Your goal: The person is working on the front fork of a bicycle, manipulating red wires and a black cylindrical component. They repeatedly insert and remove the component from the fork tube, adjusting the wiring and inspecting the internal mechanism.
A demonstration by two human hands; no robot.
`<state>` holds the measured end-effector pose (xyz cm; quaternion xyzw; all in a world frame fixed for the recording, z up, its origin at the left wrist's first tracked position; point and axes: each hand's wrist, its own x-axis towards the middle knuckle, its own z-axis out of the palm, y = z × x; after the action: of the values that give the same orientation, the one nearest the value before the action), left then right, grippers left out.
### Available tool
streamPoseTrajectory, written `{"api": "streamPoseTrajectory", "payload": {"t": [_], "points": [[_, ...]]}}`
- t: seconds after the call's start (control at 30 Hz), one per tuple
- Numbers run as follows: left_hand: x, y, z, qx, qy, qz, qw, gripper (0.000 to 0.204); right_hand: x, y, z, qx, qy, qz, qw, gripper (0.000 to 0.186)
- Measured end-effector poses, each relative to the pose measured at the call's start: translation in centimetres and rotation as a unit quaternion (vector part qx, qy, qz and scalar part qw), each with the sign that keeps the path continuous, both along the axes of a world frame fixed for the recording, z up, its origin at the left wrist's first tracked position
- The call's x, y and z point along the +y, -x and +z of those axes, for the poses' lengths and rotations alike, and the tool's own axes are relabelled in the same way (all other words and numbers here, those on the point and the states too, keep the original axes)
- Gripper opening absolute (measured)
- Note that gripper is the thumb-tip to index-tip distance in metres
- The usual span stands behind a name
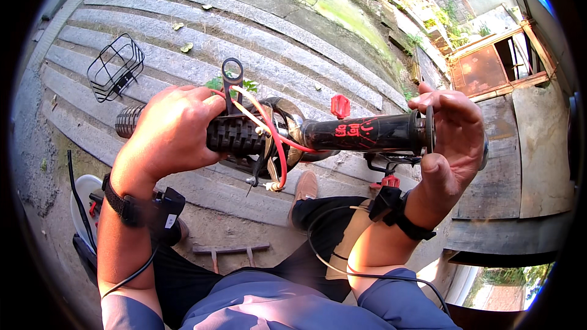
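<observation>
A small bicycle lies crosswise in front of me, its knobby black tyre point(235, 135) toward the left. My left hand point(177, 125) is wrapped over that tyre, fingers curled down behind it. A black ring bracket point(232, 76) rises beside my knuckles, and red and white cables point(278, 150) loop past the fork. The thick black tube point(361, 133) with red lettering runs right to a round end disc point(429, 129). Around that disc my right hand point(455, 131) is spread, thumb apart from the fingers, palm facing the tube. Red pedals point(340, 106) show on both sides of the tube.
A black wire basket point(116, 68) lies on ridged stone slabs point(244, 30) at the left. Lower left stands a white bucket point(82, 205) with dark items. A T-shaped metal piece point(231, 249) is between my legs. Wooden boards point(489, 177) and a rusty-panelled frame point(483, 76) border the right.
</observation>
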<state>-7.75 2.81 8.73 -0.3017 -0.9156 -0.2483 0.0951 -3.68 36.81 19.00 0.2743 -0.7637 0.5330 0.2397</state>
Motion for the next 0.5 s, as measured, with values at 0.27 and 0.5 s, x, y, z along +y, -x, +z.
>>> {"api": "streamPoseTrajectory", "payload": {"t": [0.27,0.5], "points": [[0.2,0.2,0.1,-0.001,0.007,-0.007,1.0,0.046,-1.2,-0.1,-0.1,0.014,0.059,0.063,0.996,0.076],[0.0,0.0,0.1,-0.005,0.003,0.001,1.0,0.047,-1.5,-0.3,0.1,-0.026,0.021,-0.063,0.997,0.097]]}}
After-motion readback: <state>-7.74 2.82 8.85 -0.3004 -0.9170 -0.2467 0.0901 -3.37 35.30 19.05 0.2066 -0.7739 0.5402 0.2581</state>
